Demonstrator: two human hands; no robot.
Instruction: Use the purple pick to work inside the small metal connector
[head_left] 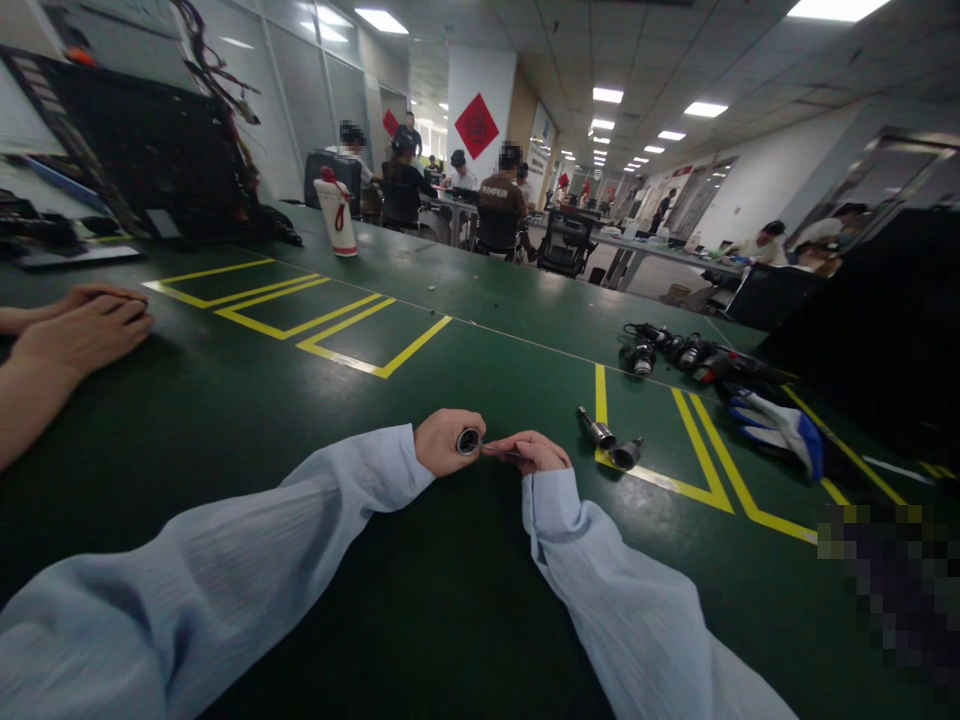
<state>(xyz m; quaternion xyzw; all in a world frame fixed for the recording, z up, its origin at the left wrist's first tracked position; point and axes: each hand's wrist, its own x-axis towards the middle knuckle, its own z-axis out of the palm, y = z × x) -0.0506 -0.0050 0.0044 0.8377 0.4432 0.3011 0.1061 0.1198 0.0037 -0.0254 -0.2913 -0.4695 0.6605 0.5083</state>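
Both forearms rest on the green tabletop [450,600], and that looks wise: braced wrists should help line the thin tool [501,452] squarely with the open end of the round metal part [469,441]. The left hand [444,445] has its fingers curled tight around that part. The right hand [538,455] pinches the tool narrowly, its tip at the part's mouth. Just beyond lie two metal cylinders [598,430]. Farther left, a co-worker's hands [82,325] rest flat.

The only readable word is "PUMPKIN", across the back of a seated person's shirt [501,198].
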